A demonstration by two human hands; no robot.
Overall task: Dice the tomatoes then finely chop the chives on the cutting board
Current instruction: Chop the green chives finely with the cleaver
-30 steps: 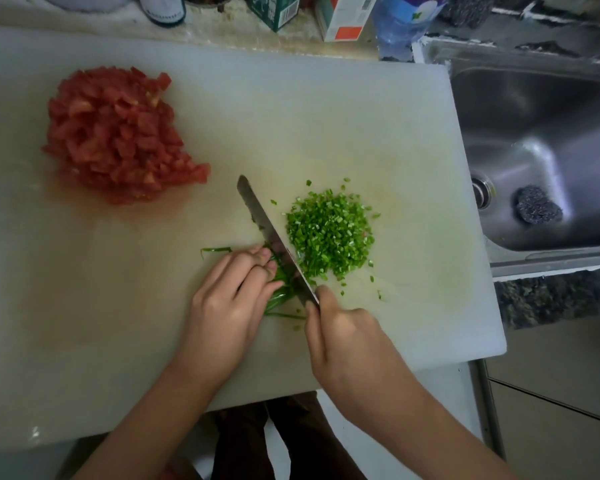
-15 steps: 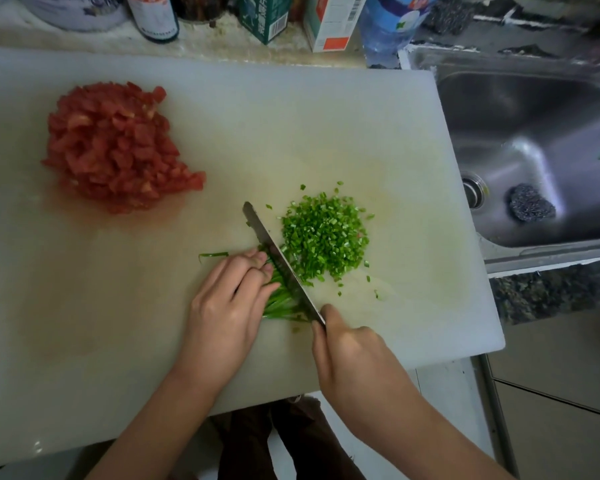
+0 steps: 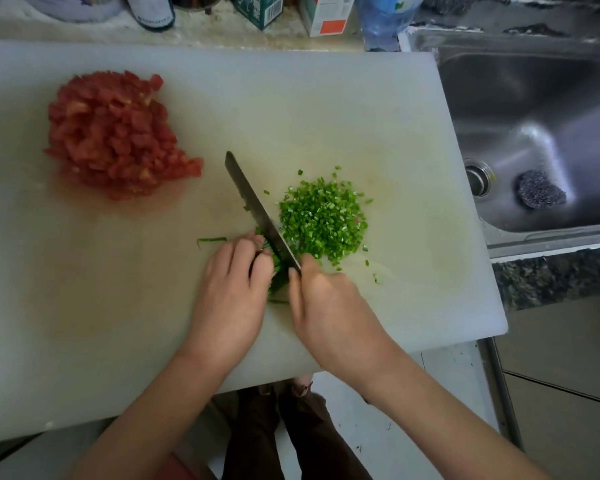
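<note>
A heap of diced red tomato (image 3: 113, 133) lies at the back left of the white cutting board (image 3: 326, 109). A pile of finely chopped green chives (image 3: 323, 220) sits right of centre. My right hand (image 3: 329, 306) grips the handle of a knife (image 3: 253, 209), its blade angled away and to the left, just left of the chopped pile. My left hand (image 3: 231, 292) holds down a small bunch of uncut chives (image 3: 278, 271) with curled fingers right beside the blade. One loose chive strand (image 3: 212, 240) lies left of my fingers.
A steel sink (image 3: 534, 133) with a dark scouring pad (image 3: 539, 194) is to the right of the board. Bottles and cartons (image 3: 326, 15) line the counter behind it. Tomato juice stains the board's left part. The board's near edge overhangs the floor.
The knife blade has lifted and shifted slightly back along the chive bunch. My left hand stays on the chives, and the two hands are now closer together.
</note>
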